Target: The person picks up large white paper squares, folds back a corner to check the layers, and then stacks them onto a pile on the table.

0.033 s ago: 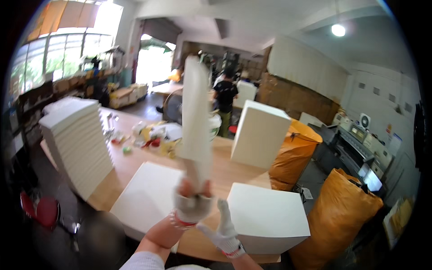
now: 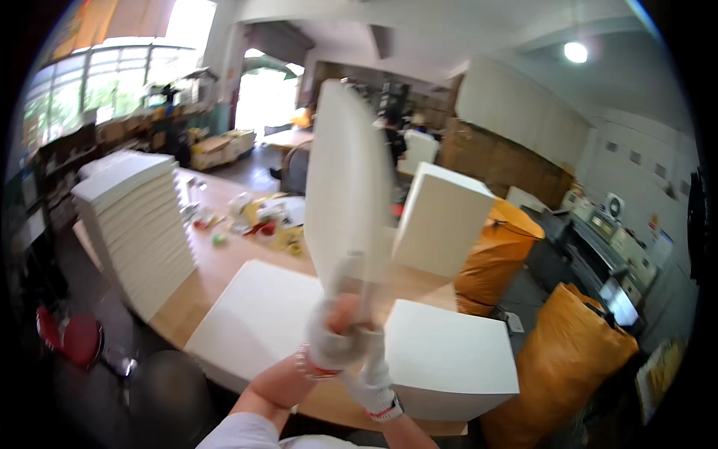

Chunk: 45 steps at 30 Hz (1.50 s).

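Observation:
In front of me, a sheaf of white paper (image 2: 344,179) stands upright and slightly bent, blurred by motion. Wearing a white glove with bare fingertips showing, my left hand (image 2: 338,333) is closed round its lower end. Close behind and to the right is my right hand (image 2: 370,389), also in a white glove; its fingers are partly hidden by the left hand and smeared. A low white paper stack (image 2: 258,310) lies left of my hands, and another low stack (image 2: 452,348) lies to their right.
A tall layered paper stack (image 2: 134,224) rises at the table's left. Further back stands an upright white block (image 2: 445,217). Small clutter (image 2: 262,221) lies on the wooden table (image 2: 213,273). Orange sacks (image 2: 565,359) stand right; a red stool (image 2: 78,340) is left. A person (image 2: 394,142) is behind the sheaf.
The sheaf has turned to show more of its broad face and moved slightly right with my left hand. My right hand, earlier spread open and apart, is now close against the left.

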Each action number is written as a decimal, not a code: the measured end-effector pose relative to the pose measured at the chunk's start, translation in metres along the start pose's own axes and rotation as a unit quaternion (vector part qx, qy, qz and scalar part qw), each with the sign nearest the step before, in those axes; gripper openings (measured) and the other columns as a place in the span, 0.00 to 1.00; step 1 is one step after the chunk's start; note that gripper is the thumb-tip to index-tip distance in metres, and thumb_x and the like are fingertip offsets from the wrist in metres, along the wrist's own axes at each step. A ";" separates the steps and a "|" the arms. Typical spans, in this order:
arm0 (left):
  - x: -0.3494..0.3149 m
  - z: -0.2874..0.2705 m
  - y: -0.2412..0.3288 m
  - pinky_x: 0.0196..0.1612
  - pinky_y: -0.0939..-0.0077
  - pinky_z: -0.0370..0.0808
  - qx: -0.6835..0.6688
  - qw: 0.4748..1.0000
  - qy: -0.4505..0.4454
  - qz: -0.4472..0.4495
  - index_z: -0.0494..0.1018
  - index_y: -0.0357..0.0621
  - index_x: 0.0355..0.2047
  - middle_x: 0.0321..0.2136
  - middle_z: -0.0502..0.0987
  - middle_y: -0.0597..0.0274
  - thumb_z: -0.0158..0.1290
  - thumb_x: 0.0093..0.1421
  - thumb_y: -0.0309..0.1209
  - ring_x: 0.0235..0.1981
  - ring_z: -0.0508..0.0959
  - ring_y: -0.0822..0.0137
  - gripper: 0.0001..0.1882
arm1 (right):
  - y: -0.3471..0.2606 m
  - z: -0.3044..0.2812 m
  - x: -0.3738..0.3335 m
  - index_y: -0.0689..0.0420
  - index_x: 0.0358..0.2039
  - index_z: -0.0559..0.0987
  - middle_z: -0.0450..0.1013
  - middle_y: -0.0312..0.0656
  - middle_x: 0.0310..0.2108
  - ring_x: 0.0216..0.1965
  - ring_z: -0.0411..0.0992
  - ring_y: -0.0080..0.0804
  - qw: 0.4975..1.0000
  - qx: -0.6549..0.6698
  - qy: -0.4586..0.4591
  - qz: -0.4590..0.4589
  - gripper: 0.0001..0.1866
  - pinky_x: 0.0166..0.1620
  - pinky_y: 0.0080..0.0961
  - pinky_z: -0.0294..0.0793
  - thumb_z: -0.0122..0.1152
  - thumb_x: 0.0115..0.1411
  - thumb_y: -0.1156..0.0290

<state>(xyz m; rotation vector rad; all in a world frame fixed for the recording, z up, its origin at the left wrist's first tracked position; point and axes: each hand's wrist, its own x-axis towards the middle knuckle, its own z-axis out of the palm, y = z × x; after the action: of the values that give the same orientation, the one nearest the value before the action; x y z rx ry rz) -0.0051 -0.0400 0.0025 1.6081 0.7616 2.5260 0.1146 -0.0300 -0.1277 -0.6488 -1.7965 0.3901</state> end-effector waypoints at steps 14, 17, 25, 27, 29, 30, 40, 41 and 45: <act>-0.025 -0.145 -0.094 0.66 0.56 0.67 0.177 0.939 -0.278 -0.095 0.61 0.45 0.70 0.67 0.64 0.45 0.56 0.60 0.26 0.68 0.65 0.48 0.36 | 0.003 0.121 0.009 0.63 0.68 0.59 0.69 0.45 0.59 0.60 0.70 0.37 0.777 0.477 -0.112 0.395 0.31 0.60 0.33 0.74 0.52 0.66 0.80; -0.055 -0.291 -0.109 0.62 0.65 0.69 -0.051 0.921 0.033 -0.385 0.56 0.48 0.72 0.66 0.68 0.63 0.54 0.67 0.34 0.63 0.69 0.62 0.35 | 0.032 0.119 0.005 0.66 0.66 0.61 0.73 0.47 0.51 0.48 0.76 0.34 0.715 0.437 -0.159 0.522 0.29 0.51 0.33 0.78 0.55 0.65 0.79; -0.063 -0.374 -0.052 0.64 0.73 0.66 0.359 0.787 -0.234 -0.443 0.62 0.42 0.69 0.62 0.73 0.58 0.56 0.67 0.33 0.60 0.71 0.67 0.32 | -0.003 0.074 -0.012 0.65 0.58 0.70 0.74 0.57 0.50 0.48 0.77 0.49 0.930 -0.041 -0.328 0.160 0.34 0.49 0.42 0.76 0.71 0.59 0.56; -0.073 -0.395 -0.064 0.63 0.74 0.66 0.336 0.801 -0.231 -0.438 0.62 0.42 0.70 0.62 0.72 0.58 0.57 0.67 0.31 0.60 0.70 0.68 0.32 | -0.020 0.072 -0.005 0.64 0.56 0.72 0.73 0.59 0.49 0.46 0.76 0.54 0.911 -0.086 -0.390 0.105 0.34 0.48 0.44 0.76 0.71 0.58 0.53; -0.063 -0.385 -0.052 0.62 0.76 0.67 0.299 0.797 -0.217 -0.478 0.64 0.41 0.68 0.63 0.72 0.59 0.59 0.65 0.27 0.60 0.70 0.72 0.32 | -0.030 0.072 -0.009 0.63 0.53 0.72 0.72 0.58 0.47 0.43 0.75 0.56 0.909 -0.140 -0.389 0.058 0.34 0.45 0.45 0.76 0.72 0.56 0.51; -0.057 -0.384 -0.049 0.62 0.76 0.67 0.268 0.794 -0.207 -0.506 0.64 0.41 0.68 0.63 0.72 0.60 0.59 0.64 0.26 0.59 0.70 0.72 0.32 | -0.034 0.073 -0.011 0.62 0.52 0.73 0.71 0.57 0.46 0.41 0.75 0.57 0.907 -0.168 -0.385 0.030 0.34 0.43 0.46 0.77 0.72 0.56 0.50; -0.060 -0.402 -0.028 0.47 0.76 0.80 0.227 0.845 -0.164 -0.456 0.79 0.37 0.53 0.41 0.84 0.58 0.55 0.58 0.15 0.39 0.83 0.68 0.21 | -0.039 0.075 -0.029 0.60 0.50 0.73 0.71 0.54 0.44 0.41 0.75 0.54 0.913 -0.163 -0.373 0.016 0.30 0.42 0.42 0.77 0.77 0.52 0.62; -0.062 -0.402 -0.027 0.46 0.76 0.80 0.247 0.855 -0.172 -0.422 0.80 0.36 0.51 0.39 0.84 0.57 0.55 0.58 0.16 0.38 0.84 0.68 0.20 | -0.037 0.075 -0.030 0.60 0.50 0.73 0.71 0.53 0.44 0.41 0.75 0.54 0.915 -0.157 -0.372 0.019 0.30 0.42 0.42 0.77 0.77 0.52 0.62; -0.071 -0.407 -0.037 0.43 0.75 0.81 0.271 0.893 -0.176 -0.315 0.82 0.35 0.47 0.34 0.85 0.51 0.57 0.57 0.17 0.36 0.85 0.67 0.16 | -0.030 0.075 -0.033 0.55 0.52 0.72 0.70 0.51 0.46 0.36 0.77 0.54 0.920 -0.142 -0.366 0.013 0.31 0.37 0.45 0.78 0.76 0.53 0.58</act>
<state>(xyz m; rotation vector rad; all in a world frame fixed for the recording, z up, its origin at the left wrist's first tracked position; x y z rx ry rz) -0.3319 -0.1820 -0.2104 1.5160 1.6937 1.5891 0.0436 -0.0696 -0.1601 -0.7913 -2.5948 0.4272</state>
